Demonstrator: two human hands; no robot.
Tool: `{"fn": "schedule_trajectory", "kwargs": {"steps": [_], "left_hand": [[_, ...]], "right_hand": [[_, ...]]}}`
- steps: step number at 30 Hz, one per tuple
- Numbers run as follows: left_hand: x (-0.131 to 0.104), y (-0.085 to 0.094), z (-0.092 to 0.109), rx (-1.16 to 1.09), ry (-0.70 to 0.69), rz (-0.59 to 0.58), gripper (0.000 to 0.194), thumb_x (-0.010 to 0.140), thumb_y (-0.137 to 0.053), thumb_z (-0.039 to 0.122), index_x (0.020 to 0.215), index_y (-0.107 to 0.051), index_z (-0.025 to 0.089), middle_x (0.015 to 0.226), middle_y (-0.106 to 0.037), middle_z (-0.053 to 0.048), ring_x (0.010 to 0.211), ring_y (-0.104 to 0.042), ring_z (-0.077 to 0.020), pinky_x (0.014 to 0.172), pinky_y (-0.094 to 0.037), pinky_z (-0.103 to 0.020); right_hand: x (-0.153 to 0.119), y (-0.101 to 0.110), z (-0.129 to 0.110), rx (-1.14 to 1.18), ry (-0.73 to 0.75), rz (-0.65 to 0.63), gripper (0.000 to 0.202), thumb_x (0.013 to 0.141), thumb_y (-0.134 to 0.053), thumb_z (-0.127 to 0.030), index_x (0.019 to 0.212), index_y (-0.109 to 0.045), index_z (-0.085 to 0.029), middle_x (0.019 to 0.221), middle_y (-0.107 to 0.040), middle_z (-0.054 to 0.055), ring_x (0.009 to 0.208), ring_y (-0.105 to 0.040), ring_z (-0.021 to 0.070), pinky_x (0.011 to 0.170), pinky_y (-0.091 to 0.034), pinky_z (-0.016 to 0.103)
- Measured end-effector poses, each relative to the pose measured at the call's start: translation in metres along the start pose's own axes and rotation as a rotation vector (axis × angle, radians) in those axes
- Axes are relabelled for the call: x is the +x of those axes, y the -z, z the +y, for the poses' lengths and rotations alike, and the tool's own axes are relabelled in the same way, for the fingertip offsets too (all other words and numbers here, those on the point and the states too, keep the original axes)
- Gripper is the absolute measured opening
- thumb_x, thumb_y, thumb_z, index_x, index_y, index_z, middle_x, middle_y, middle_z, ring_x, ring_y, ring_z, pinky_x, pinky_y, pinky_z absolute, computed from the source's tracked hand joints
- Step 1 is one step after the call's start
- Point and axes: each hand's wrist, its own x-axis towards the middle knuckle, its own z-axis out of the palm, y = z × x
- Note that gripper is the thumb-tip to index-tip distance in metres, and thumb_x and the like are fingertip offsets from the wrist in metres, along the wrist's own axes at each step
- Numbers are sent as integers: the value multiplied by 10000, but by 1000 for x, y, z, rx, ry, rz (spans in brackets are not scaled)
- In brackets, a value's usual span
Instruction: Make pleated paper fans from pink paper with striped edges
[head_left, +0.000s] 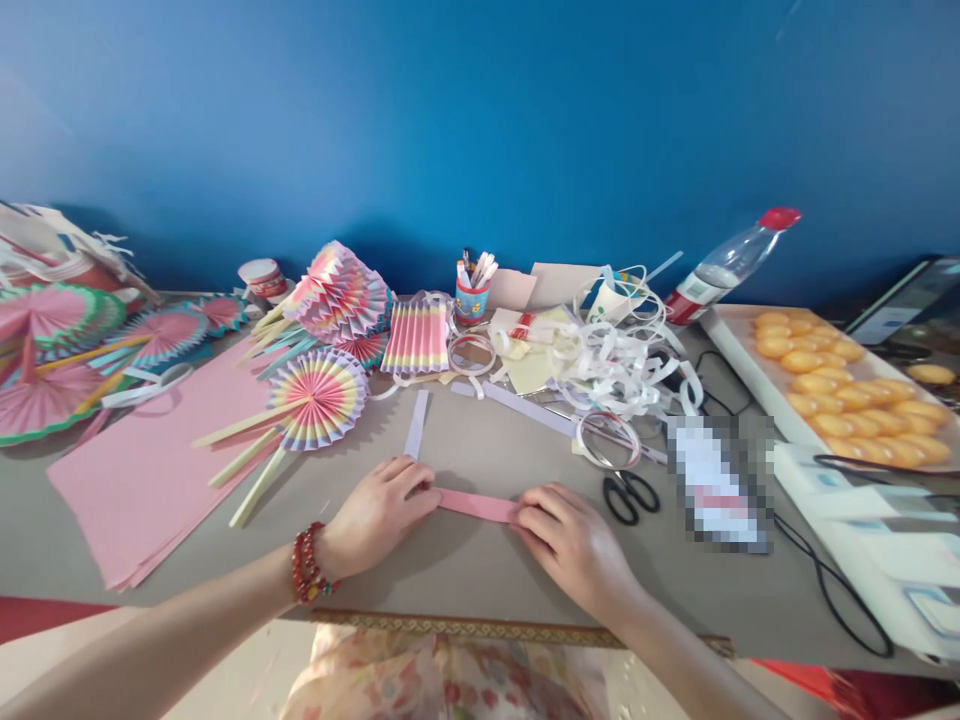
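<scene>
A narrow pink paper strip [477, 504] lies between my two hands, low over the grey table. My left hand [386, 510], with a red bead bracelet at the wrist, pinches the strip's left end. The right end is between the thumb and fingers of my right hand [564, 532]. Just beyond my left hand lies a short lilac strip [417, 425]. To the left is a round pleated paper fan [318, 398] with pale sticks, resting partly over pink paper sheets [142, 480]. Black-handled scissors [630, 496] lie right of my right hand.
Behind are a pen cup [472, 298], a folded pleated piece [415, 338] and tangled white strips [622, 365]. A bottle [724, 268] leans at the back right beside a tray of yellow items [731, 345]. More fans [52, 320] fill the far left. A black cable [825, 580] crosses the right side.
</scene>
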Motion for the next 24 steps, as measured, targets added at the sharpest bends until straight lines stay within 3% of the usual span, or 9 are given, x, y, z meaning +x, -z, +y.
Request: {"fn": "schedule_trajectory", "kwargs": {"steps": [3,8,16,19,21,24], "left_hand": [[1,-2,3,83,-58,19,177,955,-466,171,923,-637,201,1025,-620,-64,887,-537,-193,808,-457,-350],[8,-7,8,141,-201,19,258,963,-476,163,1191,-576,232,1164,-610,-84,1049,-531,-215,911,-442,-384],[22,-10,9,125,-237,-36,208,984,-418,155,1082,-601,154,1006,-647,-94,933,-578,-210,839,-468,-360],[26,-7,3,-81,-167,-43,246,996,-384,188,1107,-602,166,982,-653,-95,916,-588,-210,831,-476,-355],[30,0,-3,-323,-42,-4,262,992,-415,251,1187,-582,195,1008,-654,-89,917,-595,-205,829,-482,-342],[36,11,-10,-856,203,210,429,944,-508,424,1336,-489,250,1128,-620,-96,955,-596,-213,808,-502,-329]], "right_hand": [[0,2,-1,-9,5,-12,181,949,-487,-154,843,-621,-213,896,-632,51,825,-564,186,747,-446,314],[-1,2,-3,-69,4,-67,115,947,-503,-192,910,-611,-206,936,-626,63,874,-556,210,780,-443,339],[9,1,-4,-320,125,-101,93,932,-526,-189,931,-619,-189,919,-659,71,853,-550,232,731,-414,345],[13,2,-2,-276,124,-62,154,952,-503,-188,874,-636,-183,814,-652,61,806,-557,215,701,-407,327],[15,4,-1,-133,64,-4,189,967,-480,-184,881,-649,-186,805,-659,55,800,-574,199,704,-414,306],[18,10,-1,191,-143,59,181,963,-518,-275,869,-650,-194,797,-666,38,741,-593,171,658,-426,264]]}}
